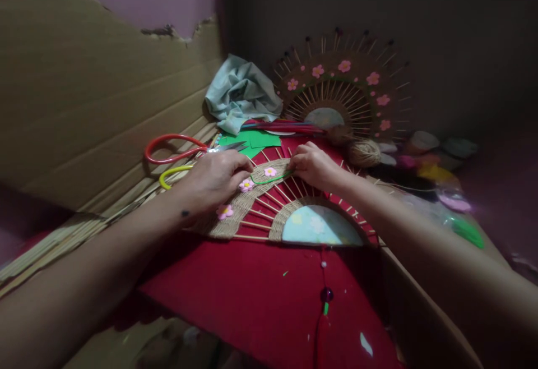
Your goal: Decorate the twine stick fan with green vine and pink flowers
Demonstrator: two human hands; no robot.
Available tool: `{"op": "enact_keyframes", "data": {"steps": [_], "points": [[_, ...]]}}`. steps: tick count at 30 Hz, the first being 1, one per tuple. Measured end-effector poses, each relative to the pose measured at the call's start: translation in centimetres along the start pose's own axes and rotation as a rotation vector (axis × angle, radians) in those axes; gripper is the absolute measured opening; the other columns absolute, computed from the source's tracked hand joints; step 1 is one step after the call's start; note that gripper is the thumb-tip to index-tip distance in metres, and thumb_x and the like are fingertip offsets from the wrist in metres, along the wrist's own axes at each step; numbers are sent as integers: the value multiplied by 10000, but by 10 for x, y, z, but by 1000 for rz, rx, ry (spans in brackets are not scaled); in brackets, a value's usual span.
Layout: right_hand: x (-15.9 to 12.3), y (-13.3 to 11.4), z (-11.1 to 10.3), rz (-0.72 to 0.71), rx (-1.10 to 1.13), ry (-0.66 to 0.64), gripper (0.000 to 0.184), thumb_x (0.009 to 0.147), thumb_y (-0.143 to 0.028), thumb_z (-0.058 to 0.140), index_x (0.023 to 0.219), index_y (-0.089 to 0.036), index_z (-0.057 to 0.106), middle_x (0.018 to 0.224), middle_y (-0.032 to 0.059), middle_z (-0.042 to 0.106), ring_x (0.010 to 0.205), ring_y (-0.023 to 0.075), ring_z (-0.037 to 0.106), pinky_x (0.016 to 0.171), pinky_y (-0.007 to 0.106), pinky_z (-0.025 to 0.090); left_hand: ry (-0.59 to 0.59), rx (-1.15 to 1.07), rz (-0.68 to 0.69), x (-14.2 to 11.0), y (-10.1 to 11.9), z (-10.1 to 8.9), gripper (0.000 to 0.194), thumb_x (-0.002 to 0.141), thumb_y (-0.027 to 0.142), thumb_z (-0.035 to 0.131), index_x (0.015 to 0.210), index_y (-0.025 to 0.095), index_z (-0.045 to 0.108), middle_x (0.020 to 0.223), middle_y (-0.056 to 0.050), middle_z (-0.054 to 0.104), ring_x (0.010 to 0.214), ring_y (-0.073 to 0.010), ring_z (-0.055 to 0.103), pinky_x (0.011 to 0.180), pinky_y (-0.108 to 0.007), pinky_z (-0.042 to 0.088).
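Observation:
A half-round woven fan [241, 220] of twine and thin sticks lies flat on a red surface. Pink flowers [270, 172] dot its woven band, and a pale blue half-disc [302, 226] fills its centre. Across the band curves a thin green strip [271, 181]. My left hand [218, 178] pinches the strip's left end, thumb and fingertips together beside a flower. At the other end, the closed fingers of my right hand [311, 164] hold the strip against the band; those fingertips are partly hidden. A beaded tassel [326, 294] hangs from the fan's straight edge.
Red-handled scissors [176, 149] and a yellow handle [172, 175] lie left of the fan. Behind are green sheets [252, 142], a crumpled cloth [244, 91] and a second fan [340, 88] standing upright. A twine ball [364, 152] sits right; cardboard [168, 83] rises left.

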State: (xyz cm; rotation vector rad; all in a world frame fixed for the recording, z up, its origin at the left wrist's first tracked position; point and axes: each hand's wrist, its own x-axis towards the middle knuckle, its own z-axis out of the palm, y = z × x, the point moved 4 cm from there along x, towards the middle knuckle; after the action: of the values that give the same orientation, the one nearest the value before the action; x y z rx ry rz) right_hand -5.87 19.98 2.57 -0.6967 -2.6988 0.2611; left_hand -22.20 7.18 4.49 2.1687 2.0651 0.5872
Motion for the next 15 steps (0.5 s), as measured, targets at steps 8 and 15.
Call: {"op": "enact_keyframes", "data": {"steps": [8,15], "points": [[-1,5,-3,8,-62,4,139,695,-64,689,643,-193,697,792,49,627,832,214,523,776,339,432,14,0,-1,-2,3,-1,266,831,281,451,914,187,686,918,-50,687,822,-195,612,702,-297,417],[-11,17,-17,82,-28,17,52,699,-131,718,695,-181,732,738,39,639,749,185,584,722,306,459,16,16,-27,6,5,3,255,825,271,461,899,188,691,894,-45,687,787,-177,613,697,-284,415]]}}
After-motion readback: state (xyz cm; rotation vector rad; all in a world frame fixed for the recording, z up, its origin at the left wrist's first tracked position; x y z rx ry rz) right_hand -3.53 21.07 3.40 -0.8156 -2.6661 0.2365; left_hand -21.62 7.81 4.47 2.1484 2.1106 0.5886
